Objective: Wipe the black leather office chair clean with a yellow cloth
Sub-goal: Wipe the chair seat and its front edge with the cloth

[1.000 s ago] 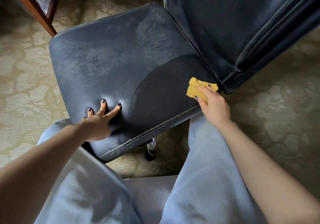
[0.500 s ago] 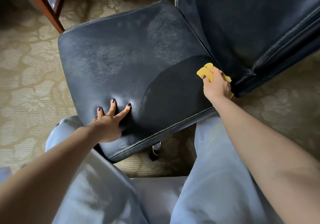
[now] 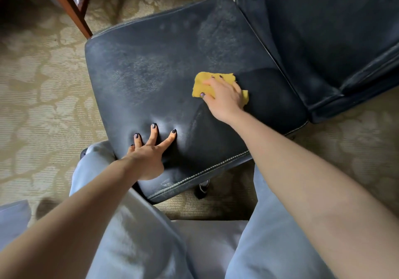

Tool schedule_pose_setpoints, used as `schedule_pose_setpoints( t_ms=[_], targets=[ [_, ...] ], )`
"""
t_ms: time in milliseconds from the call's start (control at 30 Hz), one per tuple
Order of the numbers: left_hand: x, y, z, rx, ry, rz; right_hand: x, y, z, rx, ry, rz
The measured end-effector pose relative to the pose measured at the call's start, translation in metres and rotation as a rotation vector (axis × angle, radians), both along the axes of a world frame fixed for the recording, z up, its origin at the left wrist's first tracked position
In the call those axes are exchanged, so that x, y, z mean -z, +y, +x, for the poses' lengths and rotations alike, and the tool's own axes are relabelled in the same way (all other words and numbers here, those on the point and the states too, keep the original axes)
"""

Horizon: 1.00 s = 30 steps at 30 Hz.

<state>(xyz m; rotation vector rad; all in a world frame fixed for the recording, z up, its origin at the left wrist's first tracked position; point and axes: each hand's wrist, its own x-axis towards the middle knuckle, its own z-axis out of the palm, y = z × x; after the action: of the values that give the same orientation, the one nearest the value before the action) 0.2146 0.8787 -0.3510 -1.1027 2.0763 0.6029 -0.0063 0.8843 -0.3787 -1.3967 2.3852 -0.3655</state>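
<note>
The right hand [image 3: 224, 99] lies flat on a yellow cloth [image 3: 201, 84], fingers straight and slightly spread, pressing it down rather than gripping it. The thumb rests on the cloth's near edge. The cloth is crumpled flat under the palm and shows beyond the fingertips and at the wrist side. It sits on the right half of the seat [image 3: 151, 73] of a black leather office chair, near the seat's middle and a little way in from the backrest [image 3: 323, 30].

The left hand [image 3: 149, 155] is braced on the near left part of the seat. Its fingers [image 3: 153, 134] are straight and fanned apart, the dark-polished tips denting the leather, and it holds nothing. The two hands are well apart.

Most of the seat carries a pale grey, dusty film. A darker patch [image 3: 259, 106] lies around and to the right of the cloth, reaching the seat's right edge. A line of light stitching [image 3: 205, 170] runs along the near front edge. Below it, part of the chair's base [image 3: 203, 189] shows.

The chair stands on a beige patterned carpet [image 3: 32, 106]. A reddish wooden furniture leg [image 3: 69, 4] slants in at the top left. The person's legs, in pale blue trousers [image 3: 140, 235], fill the bottom of the view on either side of the seat's corner.
</note>
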Motion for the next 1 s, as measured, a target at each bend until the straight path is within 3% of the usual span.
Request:
schedule_pose_setpoints(
  t_ms=[267,500,600,1000],
  targets=[
    [0.002,0.002,0.001,0.016,-0.016,-0.031,-0.001,0.031,0.052,-0.328,0.007,-0.104],
    [0.002,-0.002,-0.002,0.043,-0.051,-0.034,0.002,0.064,0.047,-0.454,0.002,-0.17],
    [0.001,-0.002,-0.002,0.043,-0.051,-0.033,0.007,0.058,0.036,-0.488,0.082,-0.2],
    [0.001,-0.005,-0.002,0.051,-0.047,-0.027,-0.009,0.017,-0.055,-0.165,0.104,0.107]
  ],
)
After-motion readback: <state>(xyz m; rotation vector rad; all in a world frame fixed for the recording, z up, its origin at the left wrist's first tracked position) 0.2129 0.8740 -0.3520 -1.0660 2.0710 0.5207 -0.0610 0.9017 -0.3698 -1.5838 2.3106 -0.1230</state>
